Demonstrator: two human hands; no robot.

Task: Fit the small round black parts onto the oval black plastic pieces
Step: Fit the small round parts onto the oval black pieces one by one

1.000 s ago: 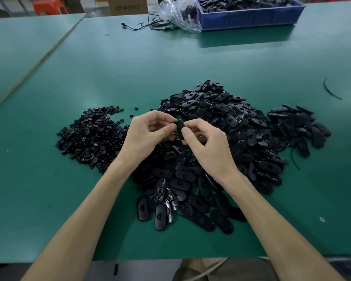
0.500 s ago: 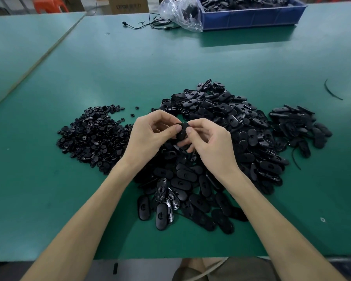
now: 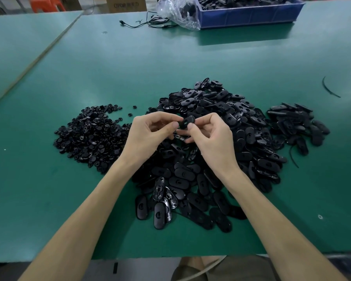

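Observation:
Both hands meet above the big heap of oval black plastic pieces (image 3: 207, 138) in the middle of the green table (image 3: 170, 63). My left hand (image 3: 148, 132) and my right hand (image 3: 213, 136) pinch one oval black piece (image 3: 187, 121) between thumbs and fingertips, its round hole facing me. Whether a small round part sits in it I cannot tell. A pile of small round black parts (image 3: 91, 134) lies to the left of my left hand. A smaller heap of oval pieces (image 3: 296, 124) lies at the right.
A blue bin (image 3: 249, 15) full of black pieces stands at the far edge, with a clear plastic bag (image 3: 180, 13) and a black cable (image 3: 144, 22) beside it. A loose black strip (image 3: 328, 89) lies far right. The table's front edge is near my forearms.
Both hands have lowered slightly and turned the held oval piece, so its hole now faces the camera. The heaps have not moved.

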